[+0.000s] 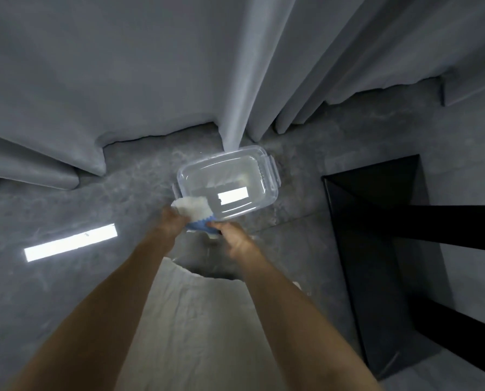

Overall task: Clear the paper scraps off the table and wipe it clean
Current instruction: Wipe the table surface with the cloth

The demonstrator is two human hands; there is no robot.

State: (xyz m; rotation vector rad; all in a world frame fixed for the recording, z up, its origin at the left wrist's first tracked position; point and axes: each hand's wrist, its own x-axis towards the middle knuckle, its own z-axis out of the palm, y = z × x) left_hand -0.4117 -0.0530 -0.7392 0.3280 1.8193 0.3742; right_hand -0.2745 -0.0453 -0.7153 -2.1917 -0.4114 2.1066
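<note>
Both hands are meeting low over the floor, and motion is blurring the frame around them. The left hand (173, 224) is curling its fingers round the left end of a blue cloth (199, 225). The right hand (235, 238) is gripping the cloth's right end. The cloth is spanning the short gap between the two grips.

A wad of white paper scraps (192, 208) is sitting on the cloth, just beyond the left hand's fingers and touching them. Whether those fingers are also pinching the paper cannot be told. A smaller white scrap (213, 236) is showing beneath the cloth, just beside the right hand.

Directly beyond the grips, a clear plastic container (266, 179) is standing on the grey floor (66, 277), and the paper wad is overlapping its near rim. A pale patch is showing inside it, too blurred to identify. Grey curtains (122, 80) are hanging beyond the container, reaching the floor.

Well apart to the right of the right-hand grip, a black furniture piece (376, 249) is standing. Nearer than the grips, between the forearms, a pale garment (201, 320) is filling the view.
</note>
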